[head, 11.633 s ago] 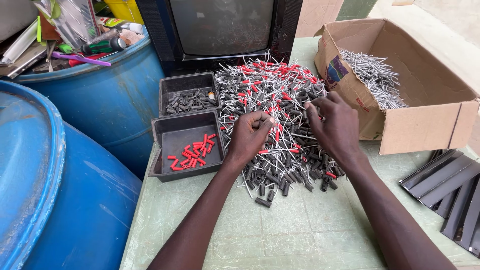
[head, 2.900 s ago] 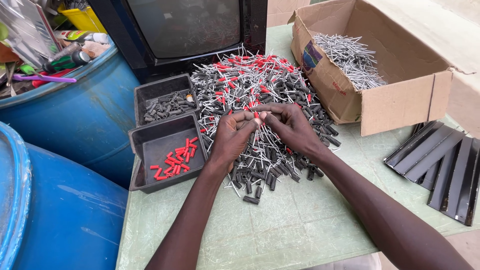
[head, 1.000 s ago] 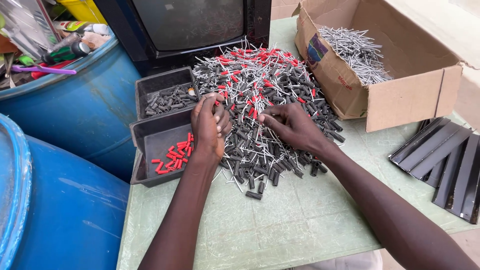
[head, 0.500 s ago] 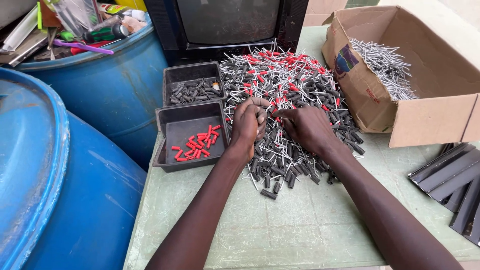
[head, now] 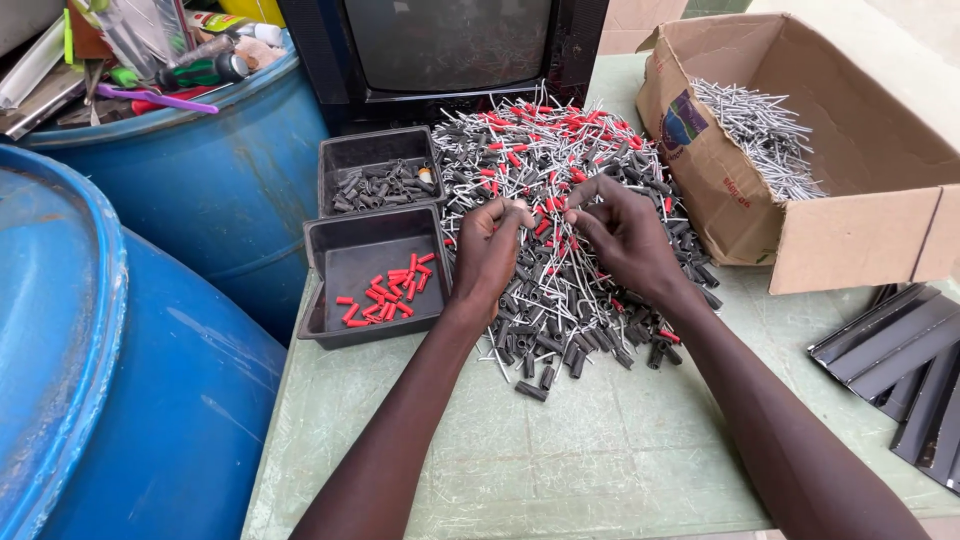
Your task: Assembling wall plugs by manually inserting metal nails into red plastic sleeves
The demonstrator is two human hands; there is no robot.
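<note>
On your far left stand the two blue barrels point(head: 150, 330), and just beside them, at the left edge of the green table point(head: 600, 460), sit two dark trays. The nearer tray point(head: 345, 320) holds a few red caps point(head: 385, 295); the farther tray point(head: 372, 152) holds grey caps.

Your left hand point(head: 488, 250) lies just to the right of the nearer tray, on the left flank of the big pile of pins point(head: 560, 220). Its fingers are curled in, with the fingertips pinched on something small at the top, but it is too small to say what exactly. Your right hand point(head: 625, 235) lies on the pile to the right of it, fingers bent and pointing left, so both sets of fingertips almost meet over the middle of the pile. I cannot tell if the right hand grips a pin or only touches it.

So the pile is directly under and in front of both hands, and the trays lie to the left. The left hand is clearly nearer to the tray with red caps. The pins in the pile point in all directions, with no common long axis.

On the right stands the cardboard box point(head: 860, 220) with bare metal pins point(head: 765, 135), nearer to your right hand, and dark strips point(head: 900, 370) lie at the right edge.
</note>
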